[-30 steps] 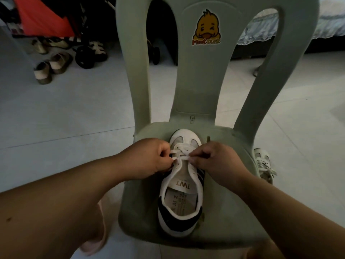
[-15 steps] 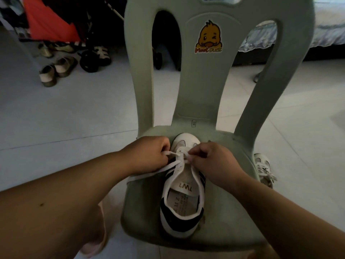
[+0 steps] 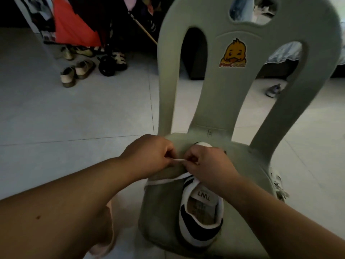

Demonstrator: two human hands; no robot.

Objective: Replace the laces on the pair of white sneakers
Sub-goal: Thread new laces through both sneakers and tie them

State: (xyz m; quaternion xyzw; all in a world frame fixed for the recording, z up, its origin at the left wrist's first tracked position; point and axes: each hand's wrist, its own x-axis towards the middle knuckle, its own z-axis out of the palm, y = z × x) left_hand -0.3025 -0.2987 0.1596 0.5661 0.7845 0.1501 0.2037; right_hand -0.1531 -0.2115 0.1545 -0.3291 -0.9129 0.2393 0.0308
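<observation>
Sneaker [image 3: 200, 215] tongue label: "TWT", upside down from this view. Insole print too blurred to read. Chair [image 3: 211, 101] back has a duck sticker [image 3: 233, 54]; red lettering under the duck is unreadable.

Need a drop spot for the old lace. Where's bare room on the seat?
Free: the grey-green plastic chair seat left of the white sneaker with dark stripes, below the trailing white lace. Crowded: the sneaker's toe end, where the left hand and right hand pinch the lace. Right of the sneaker, the forearm covers the seat.
</observation>
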